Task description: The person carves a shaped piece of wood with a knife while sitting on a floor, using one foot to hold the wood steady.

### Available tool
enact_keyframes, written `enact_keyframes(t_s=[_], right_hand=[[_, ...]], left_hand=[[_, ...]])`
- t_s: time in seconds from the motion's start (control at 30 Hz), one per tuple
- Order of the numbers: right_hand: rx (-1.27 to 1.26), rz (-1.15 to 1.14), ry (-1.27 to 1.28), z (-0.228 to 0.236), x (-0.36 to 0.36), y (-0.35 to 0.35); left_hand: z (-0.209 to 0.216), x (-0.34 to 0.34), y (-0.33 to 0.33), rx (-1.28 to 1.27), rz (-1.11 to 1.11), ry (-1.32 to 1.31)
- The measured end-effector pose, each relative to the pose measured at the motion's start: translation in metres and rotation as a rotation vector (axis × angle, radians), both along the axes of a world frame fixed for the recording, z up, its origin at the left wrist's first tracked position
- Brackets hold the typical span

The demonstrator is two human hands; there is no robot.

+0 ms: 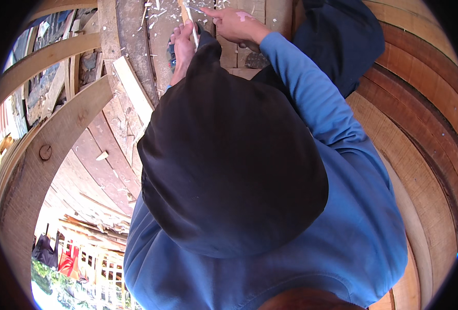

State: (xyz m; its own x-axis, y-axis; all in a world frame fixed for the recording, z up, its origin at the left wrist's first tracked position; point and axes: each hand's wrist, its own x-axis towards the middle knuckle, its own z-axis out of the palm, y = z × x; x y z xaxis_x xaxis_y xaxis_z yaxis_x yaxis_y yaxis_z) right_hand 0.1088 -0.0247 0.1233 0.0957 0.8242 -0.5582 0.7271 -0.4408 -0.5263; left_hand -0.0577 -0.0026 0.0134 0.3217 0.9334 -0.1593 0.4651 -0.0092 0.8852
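Head view, looking down past my own covered head and blue sleeve (311, 103), which are blocking most of the frame. Nearest the lens, the dark cloth (229, 165) is hiding my forearms. Beyond it, my left hand (183, 46) is wrapping around the lower part of a thin pale stick (192, 25), fingers closed on it, and the stick is standing nearly upright against the wooden planks (162, 31). My right hand (234, 23) is reaching in just above, index finger stretched toward the stick's upper end and the other fingers curled; whether it is pinching the stick or a small tool, I cannot tell. I am judging the stick as light, stiff and easily snapped, so the hold belongs low on its shaft, close to the plank. Pale shavings (154, 11) are lying scattered around both hands. Farther off, curved timber ribs (48, 57) are rising at the left, and layered boards (425, 103) are sweeping round the right.
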Motion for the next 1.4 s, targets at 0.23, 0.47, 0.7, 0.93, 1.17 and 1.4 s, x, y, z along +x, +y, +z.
enact_keyframes(t_s=[0.23,0.47,0.7,0.93,1.17,1.4], right_hand=[[0.456,-0.001,-0.078,-0.037,0.005,-0.02],[-0.041,0.084,-0.077,-0.015,0.004,0.008],[0.372,0.281,-0.092,-0.05,0.027,-0.015],[0.484,0.056,-0.364,-0.039,-0.001,-0.019],[-0.186,-0.039,0.052,0.033,-0.005,0.009],[0.246,0.071,-0.13,-0.019,0.007,-0.007]], left_hand=[[-0.003,0.004,-0.002,-0.045,0.105,-0.071],[0.001,0.001,0.003,-0.364,0.108,-0.33],[0.027,0.006,-0.002,-0.297,0.116,-0.221],[0.024,0.008,-0.005,-0.174,0.106,-0.12],[0.015,0.001,0.01,-0.011,-0.028,0.21],[0.004,-0.002,0.003,-0.193,-0.01,-0.067]])
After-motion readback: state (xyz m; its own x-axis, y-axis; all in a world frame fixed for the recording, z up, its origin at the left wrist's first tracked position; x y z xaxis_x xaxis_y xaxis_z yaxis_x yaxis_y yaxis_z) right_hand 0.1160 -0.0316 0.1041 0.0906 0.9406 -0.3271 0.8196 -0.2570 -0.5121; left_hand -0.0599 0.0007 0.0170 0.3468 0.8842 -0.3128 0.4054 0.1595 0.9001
